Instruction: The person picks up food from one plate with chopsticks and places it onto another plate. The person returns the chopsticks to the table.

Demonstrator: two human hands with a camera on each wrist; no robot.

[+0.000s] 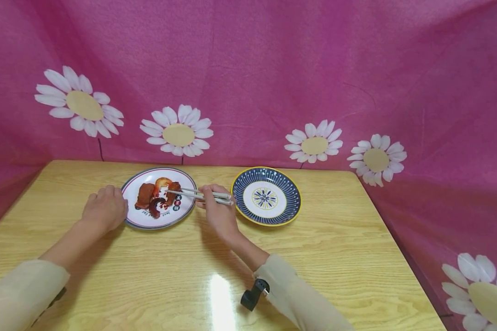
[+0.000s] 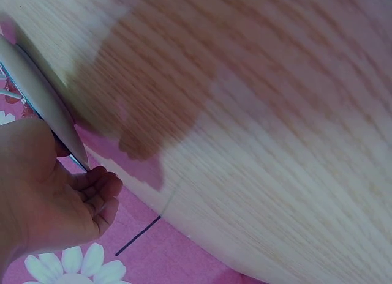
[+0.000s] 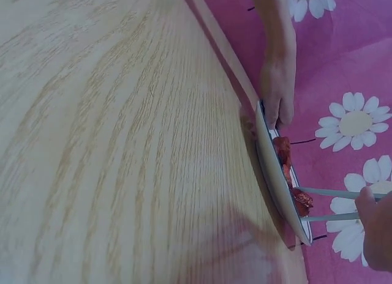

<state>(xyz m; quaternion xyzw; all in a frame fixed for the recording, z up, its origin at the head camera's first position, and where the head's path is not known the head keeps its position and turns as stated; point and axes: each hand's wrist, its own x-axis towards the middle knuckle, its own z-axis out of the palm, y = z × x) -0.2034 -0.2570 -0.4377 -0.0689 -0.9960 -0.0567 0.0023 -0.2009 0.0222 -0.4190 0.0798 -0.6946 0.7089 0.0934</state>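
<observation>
Right hand gripping slim pale chopsticks at a reddish-brown food chunk, 3 o'clock on my round white blue-rimmed plate. Pickup step, I'd guess; next needs a steady squeeze.

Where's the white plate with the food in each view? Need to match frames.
Head: left of centre, white plate seen from above.
Left wrist: upper left, plate side-on, cut by the frame edge.
Right wrist: right of centre, plate nearly edge-on.
Shared landmark: left hand at its rim.
</observation>
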